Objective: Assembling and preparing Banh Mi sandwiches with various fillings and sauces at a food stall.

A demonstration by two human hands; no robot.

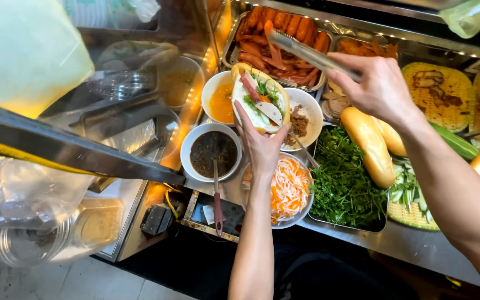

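Golden split baguette (260, 100) holds herbs, sausage, pale slices in left hand (262, 145).

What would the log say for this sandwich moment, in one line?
left hand: holds open filled baguette | right hand: grips metal tongs with sausage strip over sausage tray | nearby: dark sauce bowl

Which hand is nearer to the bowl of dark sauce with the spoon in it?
Left. The left hand, holding the open sandwich, is just right of the dark sauce bowl. The right hand grips tongs farther off, over the sausage tray.
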